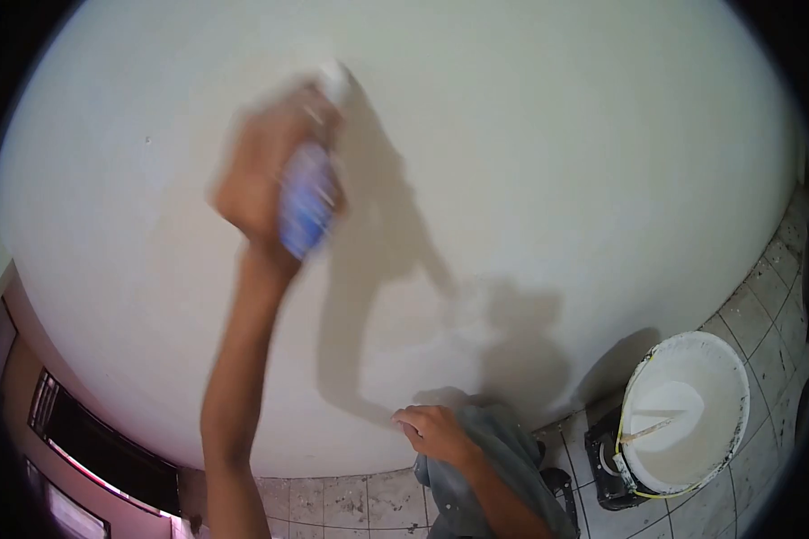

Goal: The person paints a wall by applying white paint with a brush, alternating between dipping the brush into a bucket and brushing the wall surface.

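Blue-handled tool point(307, 202) sits high against the white wall point(548, 153), left of the middle of our view, gripped in the left hand point(265, 171). We see the fingers of that hand wrapped tight around the blue handle, clamped on it, with the arm stretched straight up from the lower edge of the picture. The hand and the blue-handled tool are blurred, so we cannot tell what kind of head the tool carries; a pale tip point(337, 76) shows above the knuckles, at the wall or just off it. Their shadow point(377, 234) falls on the wall just to the right.

Lower down, near the middle, the right hand point(436, 431) rests on grey cloth point(490, 449) that covers what looks like a knee. Its fingers are curled in together, knuckles toward the wall; we cannot tell whether they pinch the cloth or only lie on it.

At the right, well apart from both hands, a white bucket point(737, 395) stands on the tiled floor point(773, 323), close to the foot of the wall. White paint point(670, 404) lies in it, and a stick point(647, 431) leans in at the near rim. A black object point(602, 472) sits touching the bucket's left side. At the lower left we see a dark slatted opening point(90, 445) below the wall.
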Tool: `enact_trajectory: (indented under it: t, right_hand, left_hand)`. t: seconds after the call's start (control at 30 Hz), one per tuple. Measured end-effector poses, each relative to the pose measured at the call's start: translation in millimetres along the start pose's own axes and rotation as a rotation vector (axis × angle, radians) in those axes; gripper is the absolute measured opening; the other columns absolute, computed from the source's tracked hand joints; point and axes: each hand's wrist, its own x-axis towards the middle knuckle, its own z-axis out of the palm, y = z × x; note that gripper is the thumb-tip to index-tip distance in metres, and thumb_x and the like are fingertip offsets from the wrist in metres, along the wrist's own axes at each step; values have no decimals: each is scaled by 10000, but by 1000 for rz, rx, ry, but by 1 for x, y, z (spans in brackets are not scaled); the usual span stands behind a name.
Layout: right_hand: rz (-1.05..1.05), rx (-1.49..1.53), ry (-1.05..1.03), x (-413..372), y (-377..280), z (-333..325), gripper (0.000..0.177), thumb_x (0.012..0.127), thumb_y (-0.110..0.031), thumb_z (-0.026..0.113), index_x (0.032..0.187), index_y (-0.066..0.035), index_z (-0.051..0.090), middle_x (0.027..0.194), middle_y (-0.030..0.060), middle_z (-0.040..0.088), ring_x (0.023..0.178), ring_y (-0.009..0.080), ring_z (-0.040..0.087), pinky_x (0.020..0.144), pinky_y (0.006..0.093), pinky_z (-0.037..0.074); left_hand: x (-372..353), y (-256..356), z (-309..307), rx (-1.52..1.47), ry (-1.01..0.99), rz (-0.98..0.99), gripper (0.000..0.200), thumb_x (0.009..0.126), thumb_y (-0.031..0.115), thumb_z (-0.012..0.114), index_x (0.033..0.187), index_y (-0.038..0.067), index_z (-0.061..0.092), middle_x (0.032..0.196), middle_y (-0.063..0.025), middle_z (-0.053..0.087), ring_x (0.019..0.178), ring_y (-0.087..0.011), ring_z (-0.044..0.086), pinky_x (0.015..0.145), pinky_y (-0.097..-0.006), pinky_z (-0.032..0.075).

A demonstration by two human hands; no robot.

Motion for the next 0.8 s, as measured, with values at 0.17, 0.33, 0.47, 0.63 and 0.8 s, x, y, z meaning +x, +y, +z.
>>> enact_trajectory:
  t: [0.17,0.33,0.47,0.63,0.8]
  right_hand:
    - [-69,20,61,-4,0,1,141,869,-36,649,983,-71,725,856,132,726,762,354,689,704,450,543]
    - [-128,-51,113,-9,5,7,129,865,-50,647,968,-65,724,887,142,735,791,361,697,720,452,545]
    - [-40,4,11,-8,1,4,148,864,-41,632,971,-73,729,899,130,740,774,346,700,715,444,547]
    - [-35,-8,-12,-5,3,4,181,873,-41,608,993,-90,735,889,109,745,757,323,702,706,430,551]
    - [-13,4,-31,-4,-2,-1,159,885,-41,597,982,-82,715,889,122,743,781,349,700,715,459,550]
  left_hand:
    - [-141,135,5,-243,-385,-26,138,734,109,696,866,120,653,1201,-191,685,874,-325,684,695,-360,598]
    - [-178,198,-20,-573,-693,-207,295,703,103,715,989,74,653,1193,-182,684,863,-314,684,663,-344,591]
    - [-124,119,0,-475,-392,-176,333,735,133,766,1049,58,688,1128,-181,711,886,-326,710,676,-378,597]
    - [9,-21,16,-83,37,28,88,888,-34,687,967,-14,722,938,-159,749,800,-279,742,687,-330,595]
    - [29,-29,20,20,71,101,145,857,18,743,997,-12,718,977,-141,754,803,-264,729,681,-325,582]
